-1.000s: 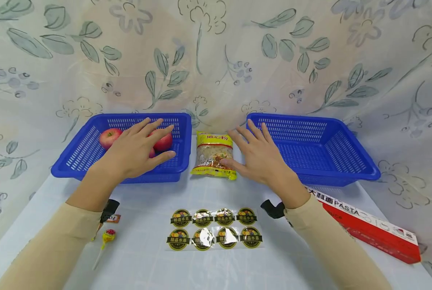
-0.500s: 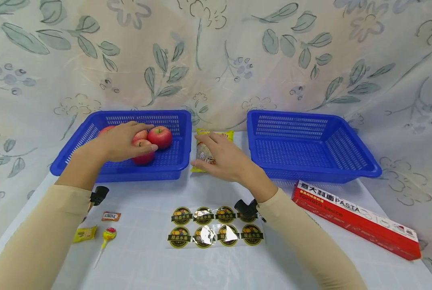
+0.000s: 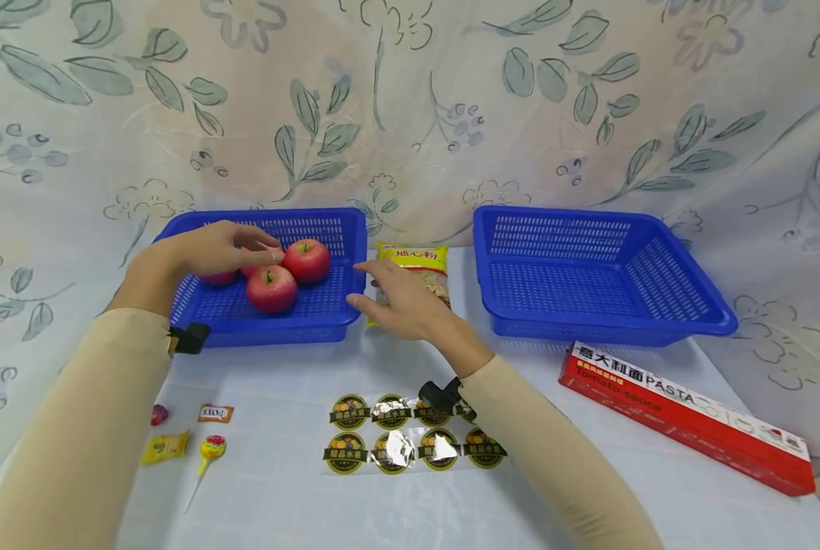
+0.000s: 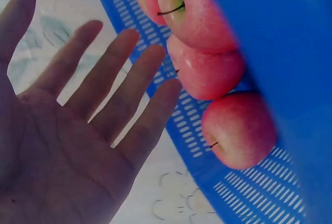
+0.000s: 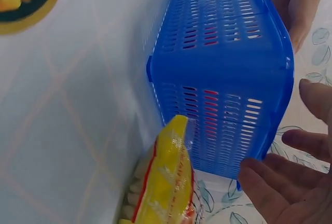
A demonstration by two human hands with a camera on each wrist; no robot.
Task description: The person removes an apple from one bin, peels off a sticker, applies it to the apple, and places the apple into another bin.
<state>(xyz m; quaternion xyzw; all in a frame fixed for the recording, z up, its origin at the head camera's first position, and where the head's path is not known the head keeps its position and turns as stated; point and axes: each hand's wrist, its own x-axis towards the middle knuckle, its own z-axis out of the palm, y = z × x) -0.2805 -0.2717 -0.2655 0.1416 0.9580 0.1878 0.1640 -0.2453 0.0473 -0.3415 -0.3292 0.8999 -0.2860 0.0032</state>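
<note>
Right hand [image 3: 403, 303] has moved left to the apple basket's [image 3: 265, 334] right rim, contact can't tell; left hand [image 3: 225, 248] is over its left half. So both hands are now at this basket. Fingers extended and spread on both, nothing held. Apples [image 3: 272, 292]: four, round, smooth, inside it. Basket: slotted rectangular plastic. Glossy yellow bag [image 3: 426, 258] just right of it.

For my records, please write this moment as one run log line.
left hand: holds nothing, over apples in left basket | right hand: holds nothing, near left basket's rim, contact unclear | yellow bag: beside left basket
</note>
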